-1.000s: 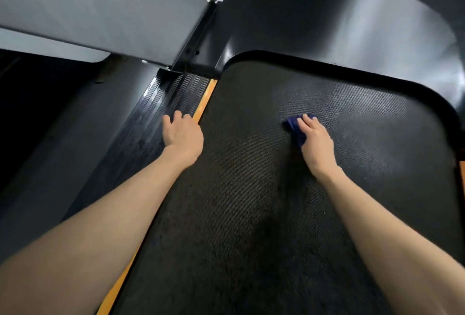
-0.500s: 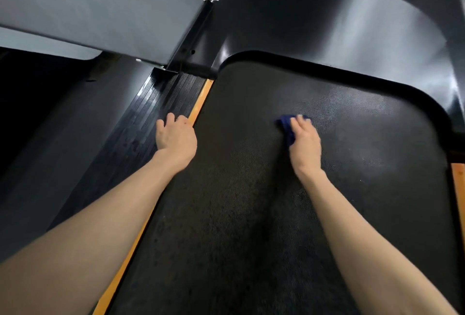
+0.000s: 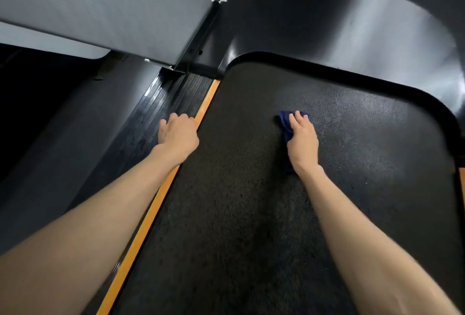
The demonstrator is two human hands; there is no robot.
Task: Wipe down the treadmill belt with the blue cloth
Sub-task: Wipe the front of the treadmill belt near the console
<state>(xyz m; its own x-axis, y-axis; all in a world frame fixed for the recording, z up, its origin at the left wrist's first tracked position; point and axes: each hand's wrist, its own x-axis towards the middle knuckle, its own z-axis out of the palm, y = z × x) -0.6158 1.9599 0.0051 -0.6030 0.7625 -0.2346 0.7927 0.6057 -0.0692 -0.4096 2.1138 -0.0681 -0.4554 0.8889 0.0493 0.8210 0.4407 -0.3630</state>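
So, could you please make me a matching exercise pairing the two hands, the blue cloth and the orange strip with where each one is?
1 left hand
2 right hand
3 blue cloth
4 orange strip

a between rail and belt
b on the ribbed side rail
c pressing the cloth
d on the belt, under a hand

Pairs: 1-b, 2-c, 3-d, 4-a

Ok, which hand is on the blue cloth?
The right hand: it presses the blue cloth flat on the belt. The left hand rests on the ribbed side rail, with no cloth.
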